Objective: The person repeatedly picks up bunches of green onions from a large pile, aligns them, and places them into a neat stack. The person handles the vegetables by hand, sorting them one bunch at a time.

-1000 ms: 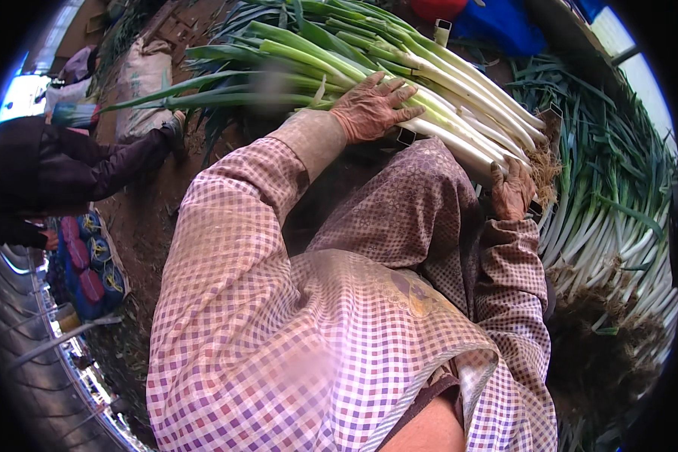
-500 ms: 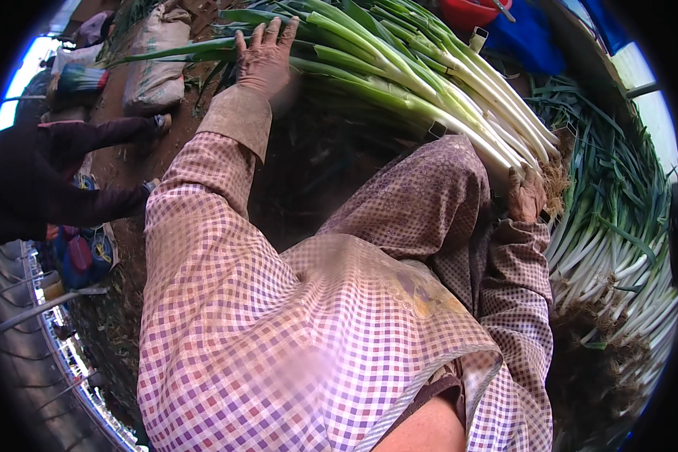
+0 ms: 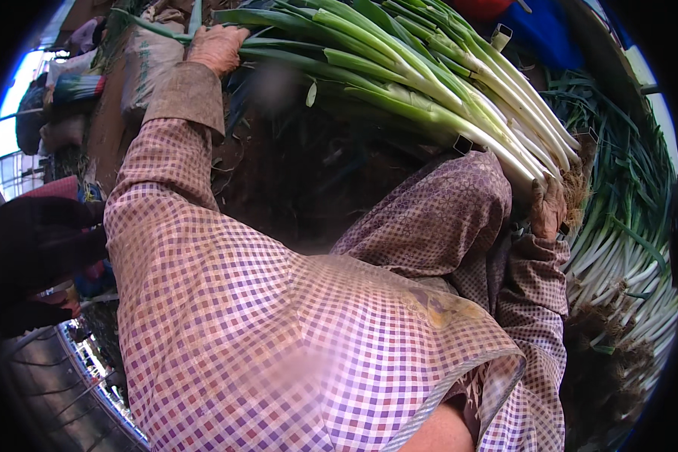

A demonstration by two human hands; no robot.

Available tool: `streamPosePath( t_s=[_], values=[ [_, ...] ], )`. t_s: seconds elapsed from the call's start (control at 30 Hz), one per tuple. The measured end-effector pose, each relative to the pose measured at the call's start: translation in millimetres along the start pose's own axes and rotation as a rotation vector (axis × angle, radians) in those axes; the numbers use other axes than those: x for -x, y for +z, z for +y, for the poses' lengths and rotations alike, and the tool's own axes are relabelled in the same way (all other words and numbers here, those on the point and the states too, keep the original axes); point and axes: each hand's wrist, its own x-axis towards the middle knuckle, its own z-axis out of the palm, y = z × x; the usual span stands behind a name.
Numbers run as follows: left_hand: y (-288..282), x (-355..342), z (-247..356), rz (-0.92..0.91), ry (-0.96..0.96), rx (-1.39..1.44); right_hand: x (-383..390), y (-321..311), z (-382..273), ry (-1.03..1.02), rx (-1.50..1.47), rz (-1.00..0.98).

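Observation:
A bundle of long green onions [image 3: 429, 83] lies across in front of me, leaves to the left, white shafts and roots to the right. My left hand [image 3: 217, 49] is closed around a few leaf ends at the bundle's left, and a leaf sticks out beyond it. At the root end, my right hand [image 3: 548, 207] grips the white shafts, its fingertips against them. The bundle rests close to my bent knee [image 3: 459, 188], on a support whose square metal tube ends [image 3: 463, 143] show beside it.
A large heap of green onions [image 3: 618, 241] lies at the right. Beyond the bundle are a red basin [image 3: 482, 7] and a blue sheet [image 3: 542, 34]. A pale sack [image 3: 149, 68] stands at the upper left. Another person in dark clothes [image 3: 38, 241] is at the far left.
My left hand has moved left along the leaves, from spread fingers to closed around the leaf ends. My right hand stays at the roots. The other person has shifted toward the lower left.

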Motion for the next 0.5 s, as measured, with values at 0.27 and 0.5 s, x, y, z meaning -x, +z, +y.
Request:
streamPosePath(
  t_s=[0.27,0.5],
  values=[
    [122.6,-33.4,45.7,0.341,0.247,0.581,9.6,-3.8,-11.0,0.024,0.082,0.014],
    [110.6,-76.3,44.4,0.182,0.281,0.537,15.6,-7.2,-17.7,0.192,-0.135,-0.085]
  ],
)
